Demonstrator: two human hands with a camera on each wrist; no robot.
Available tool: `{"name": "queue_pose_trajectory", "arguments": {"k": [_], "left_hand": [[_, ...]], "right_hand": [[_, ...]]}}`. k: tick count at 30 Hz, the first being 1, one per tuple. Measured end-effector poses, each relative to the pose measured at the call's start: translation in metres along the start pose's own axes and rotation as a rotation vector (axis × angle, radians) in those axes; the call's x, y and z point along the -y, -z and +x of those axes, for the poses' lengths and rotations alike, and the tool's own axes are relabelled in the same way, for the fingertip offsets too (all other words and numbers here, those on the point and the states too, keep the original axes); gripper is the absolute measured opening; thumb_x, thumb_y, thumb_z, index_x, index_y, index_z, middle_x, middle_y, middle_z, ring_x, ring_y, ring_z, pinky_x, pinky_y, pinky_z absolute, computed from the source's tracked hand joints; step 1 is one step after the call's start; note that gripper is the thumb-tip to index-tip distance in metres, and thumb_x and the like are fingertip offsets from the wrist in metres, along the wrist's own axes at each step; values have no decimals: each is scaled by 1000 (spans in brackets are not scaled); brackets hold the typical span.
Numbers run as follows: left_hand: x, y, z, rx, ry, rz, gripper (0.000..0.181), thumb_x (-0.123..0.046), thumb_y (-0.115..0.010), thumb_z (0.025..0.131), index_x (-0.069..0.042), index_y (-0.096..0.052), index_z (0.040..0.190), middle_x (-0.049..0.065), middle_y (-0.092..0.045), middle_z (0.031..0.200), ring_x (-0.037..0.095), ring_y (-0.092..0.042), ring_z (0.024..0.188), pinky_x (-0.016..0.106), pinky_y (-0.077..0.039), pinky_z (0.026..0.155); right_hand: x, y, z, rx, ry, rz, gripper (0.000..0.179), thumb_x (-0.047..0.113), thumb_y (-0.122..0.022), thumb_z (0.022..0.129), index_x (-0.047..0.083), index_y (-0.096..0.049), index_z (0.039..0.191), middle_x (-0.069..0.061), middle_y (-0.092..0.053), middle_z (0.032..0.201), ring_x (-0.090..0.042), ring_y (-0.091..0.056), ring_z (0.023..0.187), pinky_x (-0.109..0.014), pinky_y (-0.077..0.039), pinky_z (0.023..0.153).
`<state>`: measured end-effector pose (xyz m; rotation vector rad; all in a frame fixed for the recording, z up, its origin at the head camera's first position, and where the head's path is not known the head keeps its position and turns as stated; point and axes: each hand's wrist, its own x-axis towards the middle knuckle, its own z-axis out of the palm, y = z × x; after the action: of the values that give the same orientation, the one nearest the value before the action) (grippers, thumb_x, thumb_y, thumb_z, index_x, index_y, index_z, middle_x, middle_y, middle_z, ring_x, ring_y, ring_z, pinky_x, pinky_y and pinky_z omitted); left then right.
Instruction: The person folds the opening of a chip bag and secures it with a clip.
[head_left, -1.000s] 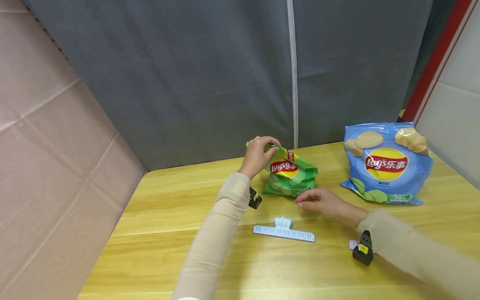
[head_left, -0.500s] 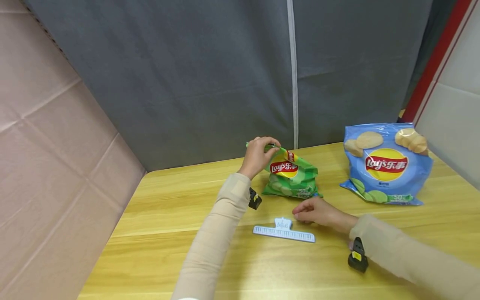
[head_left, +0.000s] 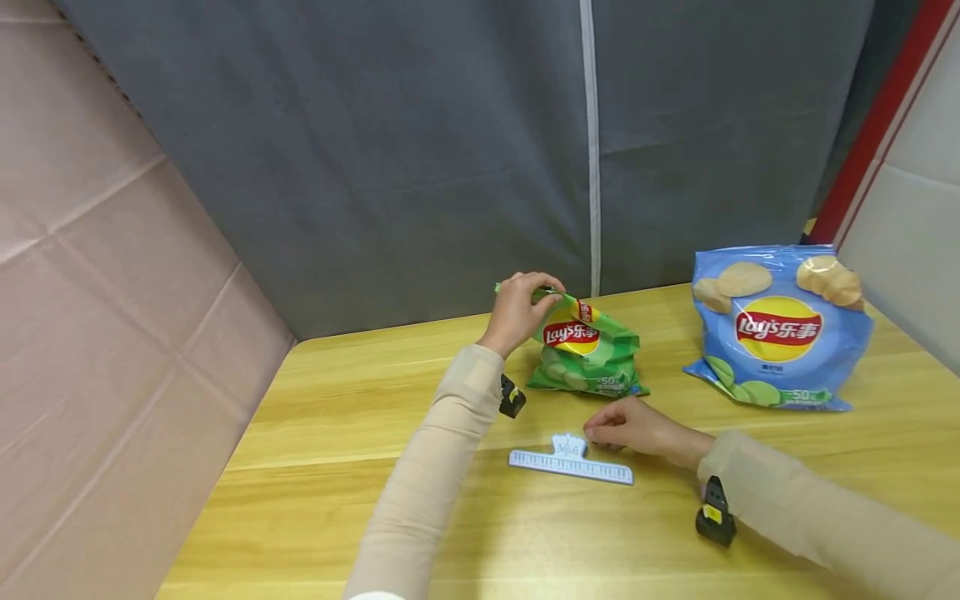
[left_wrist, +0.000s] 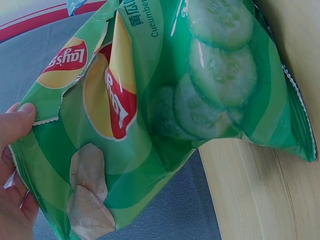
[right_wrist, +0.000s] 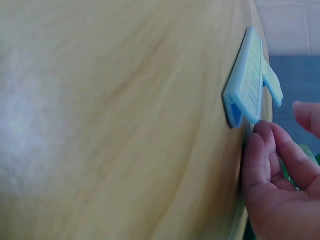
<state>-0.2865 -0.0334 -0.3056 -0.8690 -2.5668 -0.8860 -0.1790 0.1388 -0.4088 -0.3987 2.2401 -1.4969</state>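
Note:
A green Lay's chip bag (head_left: 588, 367) stands on the table, its top corner pinched by my left hand (head_left: 517, 312). In the left wrist view the top of the green bag (left_wrist: 215, 75) is folded over, with the left thumb (left_wrist: 20, 122) pressing on the fold. Nearer to me lies a pale blue bag clip (head_left: 570, 464) with a piano-key pattern along its long bar. My right hand (head_left: 633, 425) is low over the table at the clip's right side. In the right wrist view its loosely bent fingers (right_wrist: 290, 155) are close by the clip (right_wrist: 247, 75), thumb apart, nothing between them.
A larger blue Lay's bag (head_left: 776, 367) stands at the right of the wooden table (head_left: 360, 425). A grey curtain (head_left: 390, 167) hangs behind the table's back edge. Pale walls flank it on the left (head_left: 127, 250) and right.
My right hand has moved from the green bag's lower right corner toward me, down beside the clip. The left hand keeps its grip on the bag, and the clip lies where it was.

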Motion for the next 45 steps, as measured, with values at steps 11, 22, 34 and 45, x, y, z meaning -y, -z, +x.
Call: {"name": "queue_pose_trajectory", "arguments": {"k": [11, 22, 34, 45], "left_hand": [[-1, 0, 1, 3, -6, 10, 12, -19, -61, 84, -13, -67, 92, -3, -65, 95, 12, -50, 81, 25, -38, 77], [-1, 1, 2, 14, 3, 4, 12, -18, -60, 84, -13, -67, 93, -3, -65, 96, 13, -50, 80, 26, -37, 79], [1, 2, 2, 16, 4, -6, 13, -18, -60, 84, -13, -67, 94, -2, -64, 97, 13, -49, 78, 25, -37, 72], [2, 1, 0, 20, 17, -6, 13, -19, -60, 84, -13, -67, 94, -2, -64, 98, 13, -49, 80, 26, -37, 77]], "right_hand": [[2, -1, 2, 37, 38, -58, 33, 20, -67, 78, -6, -62, 99, -6, -65, 86, -13, -57, 76, -27, -47, 68], [6, 1, 5, 81, 101, -151, 33, 22, -72, 74, -5, -65, 93, -3, -63, 76, -13, -54, 68, -24, -45, 61], [7, -6, 8, 17, 109, -219, 26, 25, -74, 71, 1, -68, 80, 1, -61, 65, -9, -50, 58, -22, -42, 53], [5, -11, 11, -8, 112, -246, 22, 21, -75, 70, 2, -64, 73, 1, -58, 62, -9, -51, 58, -23, -44, 54]]}}
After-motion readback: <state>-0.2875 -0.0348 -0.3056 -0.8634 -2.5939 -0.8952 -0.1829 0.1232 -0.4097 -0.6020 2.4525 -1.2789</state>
